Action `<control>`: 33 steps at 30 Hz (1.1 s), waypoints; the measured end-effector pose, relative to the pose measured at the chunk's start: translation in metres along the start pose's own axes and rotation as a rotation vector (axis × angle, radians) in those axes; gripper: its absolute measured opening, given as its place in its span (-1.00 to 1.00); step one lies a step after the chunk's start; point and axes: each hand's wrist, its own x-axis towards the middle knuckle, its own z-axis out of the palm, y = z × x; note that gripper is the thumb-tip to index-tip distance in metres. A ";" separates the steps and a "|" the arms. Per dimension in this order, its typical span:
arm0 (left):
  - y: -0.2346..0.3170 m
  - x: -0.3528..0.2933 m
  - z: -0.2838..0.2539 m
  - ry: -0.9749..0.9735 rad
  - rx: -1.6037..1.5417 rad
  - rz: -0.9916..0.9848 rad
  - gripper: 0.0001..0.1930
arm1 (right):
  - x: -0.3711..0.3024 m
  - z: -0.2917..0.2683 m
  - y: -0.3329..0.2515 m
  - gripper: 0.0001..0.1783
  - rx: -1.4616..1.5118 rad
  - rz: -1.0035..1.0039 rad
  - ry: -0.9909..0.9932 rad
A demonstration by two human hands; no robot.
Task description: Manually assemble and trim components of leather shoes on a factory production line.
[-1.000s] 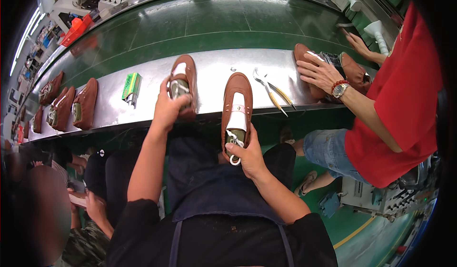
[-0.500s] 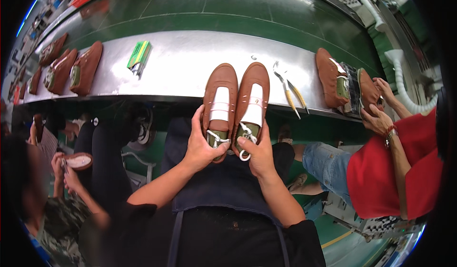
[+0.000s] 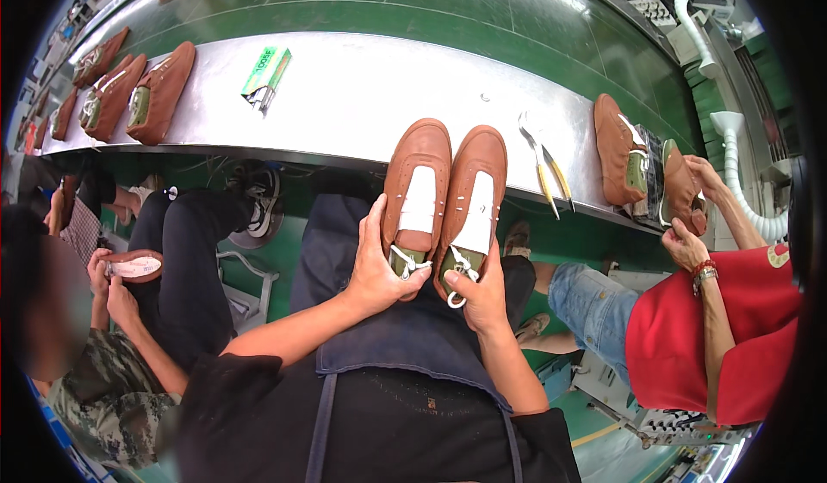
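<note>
Two brown shoes with white tongues, green linings and white laces are held side by side before me, toes pointing away. My left hand (image 3: 385, 263) is closed round the heel end of the left shoe (image 3: 418, 160), thumb by its lace. Round the heel of the right shoe (image 3: 479, 160) my right hand (image 3: 482, 295) is closed, its thumb on the lace loop. The toes overlap the near edge of the metal bench in this view. Pliers (image 3: 544, 166) with yellow handles lie on the bench to the right of the shoes.
On the metal bench (image 3: 345, 87) stand a green box (image 3: 265, 76) and, at left, several brown shoes (image 3: 161, 93). At right, a co-worker in red holds a shoe (image 3: 683, 192) beside another brown shoe (image 3: 617, 149). A co-worker at left holds a brown shoe (image 3: 138, 265).
The pair of shoes and my hands sit slightly further right and lower in the picture. The right co-worker's shoe has tilted, showing its opening more.
</note>
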 end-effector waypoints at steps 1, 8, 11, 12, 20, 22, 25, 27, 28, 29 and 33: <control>0.000 0.000 0.000 0.000 0.009 -0.001 0.27 | 0.000 0.000 0.000 0.20 -0.001 0.005 0.001; 0.001 0.002 0.001 0.000 0.003 0.003 0.27 | 0.002 -0.001 -0.002 0.22 -0.004 0.033 -0.007; 0.000 0.004 0.002 -0.006 -0.006 -0.005 0.28 | 0.004 -0.002 0.000 0.21 -0.029 0.002 0.001; 0.001 0.006 0.003 -0.004 -0.008 -0.004 0.28 | 0.006 -0.003 0.001 0.20 -0.025 -0.007 -0.001; 0.008 0.002 -0.003 0.034 0.031 0.017 0.25 | -0.001 0.003 -0.001 0.15 -0.067 0.011 -0.002; 0.019 0.001 -0.008 0.027 0.035 0.003 0.23 | -0.006 0.004 -0.003 0.13 -0.066 0.037 0.010; 0.030 0.008 -0.012 0.038 -0.061 -0.045 0.23 | -0.005 0.015 -0.026 0.08 -0.020 0.054 -0.029; 0.037 0.029 -0.017 0.082 -0.066 0.020 0.22 | 0.013 0.020 -0.039 -0.01 -0.029 0.025 -0.049; 0.030 0.054 -0.023 0.113 0.014 0.066 0.20 | 0.033 0.033 -0.060 -0.08 -0.047 0.088 -0.037; 0.060 0.095 -0.034 0.082 -0.079 0.185 0.20 | 0.067 0.042 -0.076 -0.21 -0.082 -0.001 -0.005; 0.085 0.274 -0.080 0.137 -0.334 -0.042 0.30 | 0.209 0.061 -0.159 0.12 0.125 -0.163 -0.169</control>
